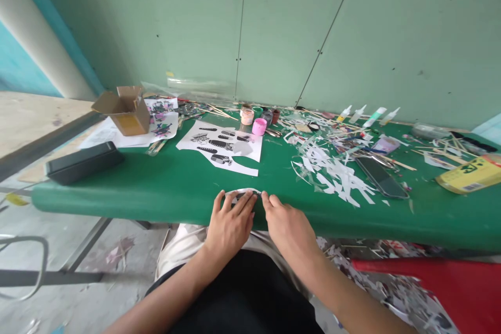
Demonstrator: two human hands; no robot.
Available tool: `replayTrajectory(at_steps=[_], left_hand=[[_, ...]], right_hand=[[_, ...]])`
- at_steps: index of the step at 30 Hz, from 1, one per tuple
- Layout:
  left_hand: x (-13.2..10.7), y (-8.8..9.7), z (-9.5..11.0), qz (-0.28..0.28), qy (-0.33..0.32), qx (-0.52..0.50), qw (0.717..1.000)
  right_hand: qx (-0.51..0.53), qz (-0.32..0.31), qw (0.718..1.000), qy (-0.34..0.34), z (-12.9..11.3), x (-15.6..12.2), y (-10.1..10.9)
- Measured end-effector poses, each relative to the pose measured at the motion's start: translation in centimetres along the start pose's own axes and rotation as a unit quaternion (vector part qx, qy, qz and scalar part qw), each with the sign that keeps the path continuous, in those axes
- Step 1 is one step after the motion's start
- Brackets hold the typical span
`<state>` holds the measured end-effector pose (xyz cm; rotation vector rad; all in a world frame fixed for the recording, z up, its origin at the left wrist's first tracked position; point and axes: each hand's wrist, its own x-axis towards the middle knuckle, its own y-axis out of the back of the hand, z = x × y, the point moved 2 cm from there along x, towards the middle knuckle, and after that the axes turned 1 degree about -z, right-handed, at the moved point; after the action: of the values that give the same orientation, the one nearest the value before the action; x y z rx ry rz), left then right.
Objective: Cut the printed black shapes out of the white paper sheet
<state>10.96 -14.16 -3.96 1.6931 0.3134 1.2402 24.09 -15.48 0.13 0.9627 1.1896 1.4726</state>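
A small white paper cutout [243,191] with a dark print lies at the front edge of the green table, largely covered by my fingers. My left hand [230,222] rests on it from above, fingers stretched out and slightly apart. At its right end, my right hand [288,224] has its fingers curled in, with the fingertips pinched at the paper's edge. Just beyond both hands lies a larger white sheet [250,167] printed with black shapes, its lower edge cut in a curve.
Paper scraps [332,169] and a dark phone [381,177] lie to the right, near a yellow-labelled bottle [472,173]. Paint jars [259,126] and glue tubes [374,117] stand at the back. A cardboard box [129,115] and a dark case [84,162] sit left.
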Motion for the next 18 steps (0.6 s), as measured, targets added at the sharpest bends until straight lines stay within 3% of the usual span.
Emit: replayTrajectory(at_steps=[7, 13, 18], left_hand=[[-0.1, 0.1, -0.2, -0.007, -0.006, -0.012, 1.000], [0.1, 0.4, -0.8, -0.023, -0.004, -0.037, 0.999], [0.3, 0.4, -1.4, -0.022, -0.023, -0.055, 0.998]], right_hand=[[0.049, -0.014, 0.999, -0.003, 1.9, 0.2, 0.1], [0.222, 0.097, 0.967, -0.077, 3.3, 1.9, -0.5], [0.267, 0.064, 0.957, -0.091, 2.8, 3.6, -1.3]])
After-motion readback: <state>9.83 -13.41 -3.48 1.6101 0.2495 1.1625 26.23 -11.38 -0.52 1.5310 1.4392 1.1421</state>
